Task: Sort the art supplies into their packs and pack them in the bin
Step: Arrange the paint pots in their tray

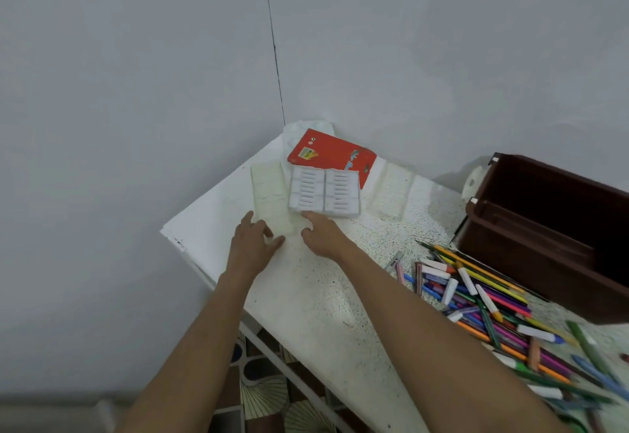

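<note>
Partly, the scene is cut off: the brown bin point(544, 228) at the right edge of the table point(306, 296) and the heap of pens and pencils point(493, 306) in front of it both run out of frame, and the heap is blurred towards its near end. A crumpled clear wrapper point(306, 128) at the far corner is half hidden behind the red pack point(332, 157), whose print cannot be read. The red pack is itself overlapped by the slotted tray point(325, 192).

The long tray point(270, 194) lies near the far corner, lengthwise towards the person. Its near end is held by the left hand point(253, 245), with bent fingers over the top and the thumb at the near corner; how firmly it is gripped cannot be told. The right hand point(323, 235) is kept wide, its forefinger straight and touching the near edge of the slotted tray, the thumb spread apart.

The long tray is shown as pale, translucent and divided into shallow cells. The slotted tray is white, with two columns of narrow grooves. A second clear tray point(391, 191) is seen just beside it, towards the bin.
</note>
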Demonstrator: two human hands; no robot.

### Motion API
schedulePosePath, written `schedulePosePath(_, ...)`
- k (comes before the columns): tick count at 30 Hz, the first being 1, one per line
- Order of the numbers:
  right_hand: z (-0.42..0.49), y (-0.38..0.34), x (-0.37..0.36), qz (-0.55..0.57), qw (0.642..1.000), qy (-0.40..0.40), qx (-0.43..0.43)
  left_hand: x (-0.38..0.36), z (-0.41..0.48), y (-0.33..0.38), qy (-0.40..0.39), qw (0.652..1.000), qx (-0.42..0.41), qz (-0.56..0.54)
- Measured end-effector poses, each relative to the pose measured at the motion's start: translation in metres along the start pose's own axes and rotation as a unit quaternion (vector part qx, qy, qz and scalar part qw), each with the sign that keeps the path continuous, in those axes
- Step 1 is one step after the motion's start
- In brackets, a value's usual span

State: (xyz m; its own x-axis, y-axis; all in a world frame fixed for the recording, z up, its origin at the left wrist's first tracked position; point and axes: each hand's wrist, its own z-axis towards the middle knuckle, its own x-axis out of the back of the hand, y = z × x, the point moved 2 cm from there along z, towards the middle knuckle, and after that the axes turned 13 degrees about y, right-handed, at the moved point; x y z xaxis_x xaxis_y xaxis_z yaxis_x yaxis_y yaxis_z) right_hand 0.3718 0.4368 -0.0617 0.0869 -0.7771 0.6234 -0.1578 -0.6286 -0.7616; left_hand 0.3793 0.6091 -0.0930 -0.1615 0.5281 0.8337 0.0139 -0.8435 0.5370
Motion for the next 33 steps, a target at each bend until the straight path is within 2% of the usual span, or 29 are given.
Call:
schedulePosePath(8, -0.013, -0.005, -0.009, 0.081, 0.996, -0.018, -0.039, -0.001, -0.048, 0.004, 0.059, 0.996, 0.017, -0.059)
schedulePosePath(13, -0.021, -0.007, -0.013, 0.166, 0.984, 0.015, -0.065, 0.011, -0.071, 0.011, 0.097, 0.989, 0.061, -0.094)
schedulePosePath(18, -0.026, -0.017, 0.009, 0.270, 0.957, 0.065, -0.084, 0.037, -0.078, 0.021, 0.124, 0.978, 0.022, -0.167)
schedulePosePath(21, -0.032, -0.016, 0.033, 0.319, 0.938, 0.089, -0.104, 0.051, -0.080, 0.037, 0.073, 0.968, 0.015, -0.241)
schedulePosePath(23, -0.036, -0.010, 0.052, 0.347, 0.923, 0.107, -0.127, 0.055, -0.081, 0.049, 0.011, 0.952, 0.031, -0.304)
schedulePosePath(27, -0.061, 0.013, 0.097, 0.405, 0.886, 0.168, -0.154, 0.054, -0.091, 0.067, -0.121, 0.868, 0.069, -0.476)
schedulePosePath(33, -0.117, 0.070, 0.143, 0.436, 0.838, 0.255, -0.206, 0.040, -0.104, 0.091, -0.255, 0.778, 0.128, -0.560)
